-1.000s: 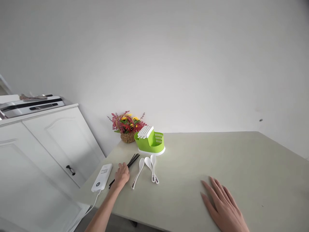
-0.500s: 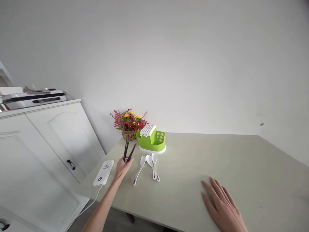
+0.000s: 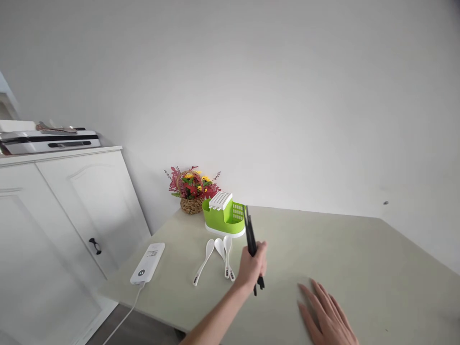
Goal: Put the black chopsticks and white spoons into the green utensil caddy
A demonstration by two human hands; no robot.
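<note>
My left hand (image 3: 252,266) is closed around several black chopsticks (image 3: 250,231), held tilted over the table with their upper ends just right of a green utensil holder (image 3: 218,221). That holder has a white slotted top and a white base. Three white spoons lie to the left of the hand: one spoon (image 3: 204,261) apart, the other two (image 3: 227,256) crossing at their handles. My right hand (image 3: 328,318) rests palm down on the table at the lower right, fingers spread, holding nothing.
A wicker basket (image 3: 191,205) of red and yellow flowers stands behind the holder by the wall. A white power bank (image 3: 148,263) with a cable lies at the table's left side. White cabinets (image 3: 97,206) stand left of the table (image 3: 309,249).
My left hand has moved right with the chopsticks, from left of the spoons to their right. The right hand stays on the table; the view has shifted slightly.
</note>
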